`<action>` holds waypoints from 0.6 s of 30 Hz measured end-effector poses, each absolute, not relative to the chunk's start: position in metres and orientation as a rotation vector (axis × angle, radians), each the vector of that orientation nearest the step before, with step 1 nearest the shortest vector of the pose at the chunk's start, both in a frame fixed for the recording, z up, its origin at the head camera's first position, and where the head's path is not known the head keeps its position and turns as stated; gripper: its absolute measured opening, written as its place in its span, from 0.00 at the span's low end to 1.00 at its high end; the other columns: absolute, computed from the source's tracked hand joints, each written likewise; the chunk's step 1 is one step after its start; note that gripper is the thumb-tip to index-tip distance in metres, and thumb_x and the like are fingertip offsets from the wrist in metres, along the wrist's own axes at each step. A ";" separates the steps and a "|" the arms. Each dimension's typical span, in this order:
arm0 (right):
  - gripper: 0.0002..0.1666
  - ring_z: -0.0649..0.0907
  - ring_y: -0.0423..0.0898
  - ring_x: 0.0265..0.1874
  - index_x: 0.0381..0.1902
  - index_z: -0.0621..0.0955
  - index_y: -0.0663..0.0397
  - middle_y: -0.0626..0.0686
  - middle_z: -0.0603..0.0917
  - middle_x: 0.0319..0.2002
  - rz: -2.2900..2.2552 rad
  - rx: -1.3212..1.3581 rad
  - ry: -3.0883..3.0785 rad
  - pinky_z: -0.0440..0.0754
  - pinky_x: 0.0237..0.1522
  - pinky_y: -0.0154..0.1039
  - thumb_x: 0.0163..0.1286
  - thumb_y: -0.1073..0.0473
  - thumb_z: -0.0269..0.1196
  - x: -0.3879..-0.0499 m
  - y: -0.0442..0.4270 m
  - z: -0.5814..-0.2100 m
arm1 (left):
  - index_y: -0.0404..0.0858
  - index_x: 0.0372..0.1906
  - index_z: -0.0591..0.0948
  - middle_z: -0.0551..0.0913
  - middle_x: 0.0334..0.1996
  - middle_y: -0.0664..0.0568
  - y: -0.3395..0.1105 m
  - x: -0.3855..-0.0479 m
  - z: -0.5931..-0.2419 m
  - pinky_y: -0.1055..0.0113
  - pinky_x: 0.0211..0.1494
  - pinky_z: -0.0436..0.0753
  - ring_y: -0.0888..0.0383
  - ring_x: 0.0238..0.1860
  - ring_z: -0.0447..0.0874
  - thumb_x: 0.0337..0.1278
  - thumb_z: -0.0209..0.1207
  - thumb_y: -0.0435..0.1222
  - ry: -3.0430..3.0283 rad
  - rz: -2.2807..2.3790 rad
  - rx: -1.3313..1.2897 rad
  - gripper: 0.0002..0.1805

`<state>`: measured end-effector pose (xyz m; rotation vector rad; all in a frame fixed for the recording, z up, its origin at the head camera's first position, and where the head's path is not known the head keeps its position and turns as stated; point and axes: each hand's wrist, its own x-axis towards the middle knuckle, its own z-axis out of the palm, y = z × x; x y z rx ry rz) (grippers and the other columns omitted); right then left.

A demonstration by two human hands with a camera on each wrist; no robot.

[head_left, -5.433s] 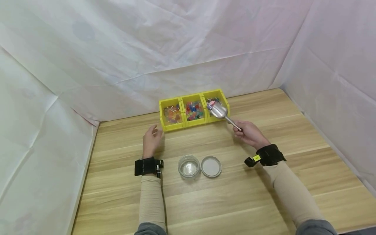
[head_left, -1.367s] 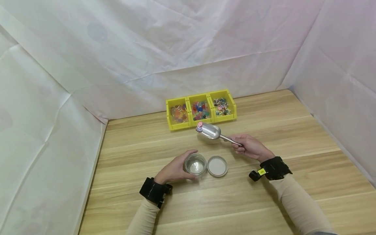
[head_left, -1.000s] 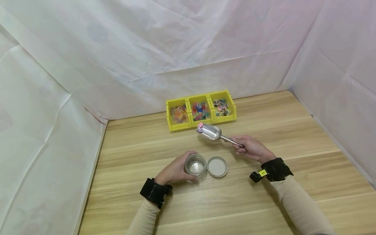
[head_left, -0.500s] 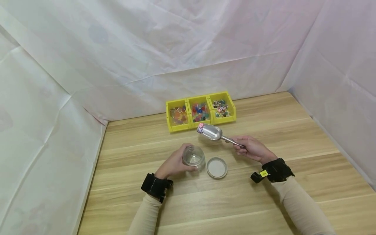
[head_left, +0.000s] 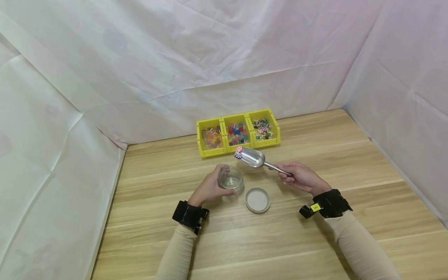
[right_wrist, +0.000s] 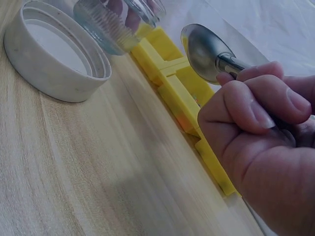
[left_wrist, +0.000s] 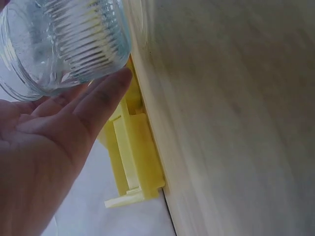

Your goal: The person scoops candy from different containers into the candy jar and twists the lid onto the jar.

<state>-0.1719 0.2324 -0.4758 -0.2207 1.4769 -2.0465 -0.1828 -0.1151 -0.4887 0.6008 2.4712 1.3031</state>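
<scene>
From the head view, I see the left hand [head_left: 211, 186] grip a clear glass jar [head_left: 231, 180] near a round lid [head_left: 257, 200]; the right hand [head_left: 301, 178] clutches a shiny scoop [head_left: 253, 157], swirly candy [head_left: 238, 152] at its lip, near yellow bins [head_left: 213, 152]. Left wrist: ribbed glass side. Right wrist: fingers [right_wrist: 246, 105] curled round metal.

Silver scoop [head_left: 258, 159] near clear jar [head_left: 231, 180]

creased white fabric [head_left: 224, 50] hangs behind — and beside — a wood-grain table [head_left: 140, 210].
</scene>
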 end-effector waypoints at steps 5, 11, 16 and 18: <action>0.23 0.63 0.37 0.19 0.64 0.73 0.69 0.45 0.70 0.25 -2.046 -0.234 1.474 0.70 0.27 0.28 0.81 0.57 0.47 -0.172 0.232 -0.475 | 0.42 0.69 0.64 0.76 0.63 0.47 -0.111 -0.188 -0.492 0.50 0.67 0.73 0.48 0.63 0.74 0.40 0.79 0.44 2.478 1.319 0.586 0.49; 0.22 0.63 0.37 0.19 0.63 0.73 0.68 0.45 0.71 0.25 -2.057 -0.277 1.442 0.70 0.27 0.29 0.81 0.59 0.46 -0.173 0.232 -0.473 | 0.41 0.69 0.64 0.76 0.62 0.46 -0.107 -0.193 -0.494 0.51 0.67 0.74 0.48 0.63 0.75 0.39 0.79 0.45 2.487 1.331 0.606 0.50; 0.22 0.62 0.38 0.19 0.64 0.74 0.66 0.45 0.70 0.25 -2.063 -0.308 1.420 0.70 0.27 0.29 0.82 0.59 0.45 -0.172 0.233 -0.470 | 0.42 0.68 0.65 0.76 0.62 0.46 -0.104 -0.197 -0.495 0.51 0.68 0.73 0.48 0.64 0.74 0.39 0.79 0.45 2.502 1.330 0.588 0.49; 0.21 0.61 0.39 0.19 0.63 0.74 0.65 0.45 0.70 0.25 -2.061 -0.320 1.417 0.70 0.28 0.29 0.82 0.59 0.46 -0.171 0.233 -0.468 | 0.42 0.68 0.65 0.76 0.62 0.45 -0.104 -0.198 -0.495 0.50 0.68 0.73 0.48 0.64 0.74 0.38 0.79 0.45 2.514 1.324 0.583 0.49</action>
